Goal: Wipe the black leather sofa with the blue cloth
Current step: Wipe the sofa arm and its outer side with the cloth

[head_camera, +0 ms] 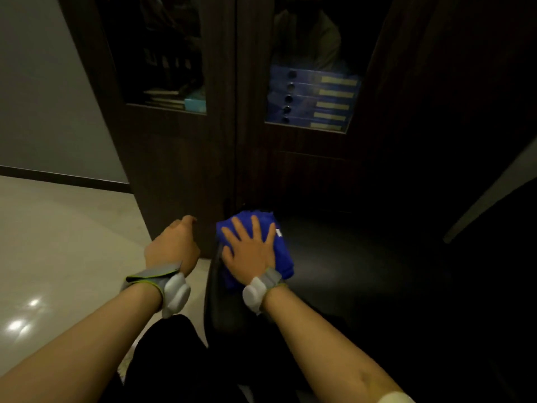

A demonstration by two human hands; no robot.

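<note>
The blue cloth (263,242) lay folded on the black leather sofa (348,271), at the sofa's left edge, close to the far left corner where the seat met the cabinet. A small white tag showed at the cloth's right side. The right hand (251,247) lay flat on top of the cloth, palm down, fingers straight and spread, pressing it onto the leather. The cloth stuck out beyond the fingertips and past the right side of the hand, and a fold of it hung over the rounded left edge of the sofa under the wrist.

The left hand (174,242) was off the sofa, just left of that edge, over the floor (58,242). Its fingers were loosely curled and pointed toward the cabinet; it held nothing that could be seen. Both wrists carried grey straps with white pods.

Behind the sofa stood a dark wooden cabinet (189,158) with glass panes. Through the right pane a stack of blue binders (313,100) showed; through the left, some flat books and a pale blue box. The pale tiled floor and a grey wall lay to the left.
</note>
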